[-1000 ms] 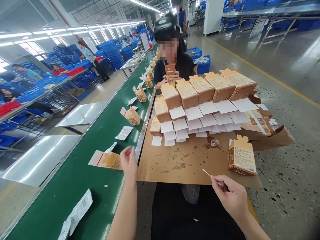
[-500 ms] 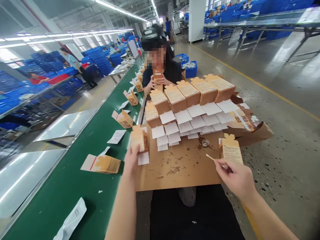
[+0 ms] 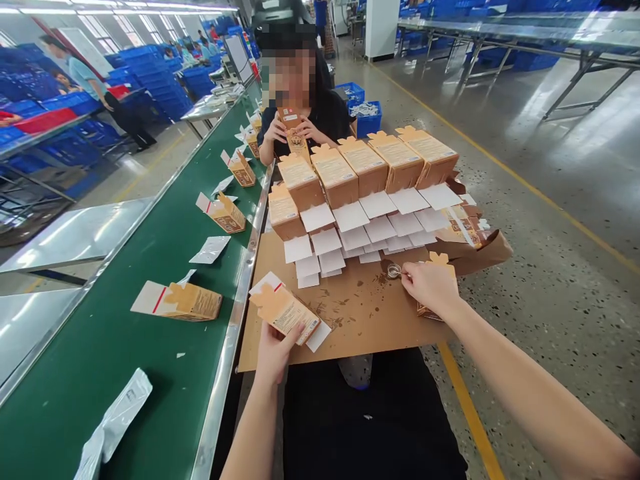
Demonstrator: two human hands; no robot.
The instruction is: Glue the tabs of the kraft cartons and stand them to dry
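Gripped in the left hand, thumb across the printed face, is a tan carton, tilted over the near left corner of the cardboard sheet, with white flaps showing at both ends. Whether it rests on the sheet or is held just above cannot be told. Fingers bent together, the right hand is at a small clear dish; whether it pinches anything slim cannot be made out. Dark spots mark the sheet near the dish. Beyond stand stacked cartons with white flaps hanging out; to the left, a green belt carries further cartons and a silvery pouch.

Likely faults: a nudge from the right fingers could tip the dish and spill any liquid in it; a sideways swing of that wrist could knock the standing carton close by; too firm a left grip could dent the held one. Hidden are most of that standing carton, behind the right hand, and the left fingers beneath their carton. The near pouch is cut off by the lower edge.
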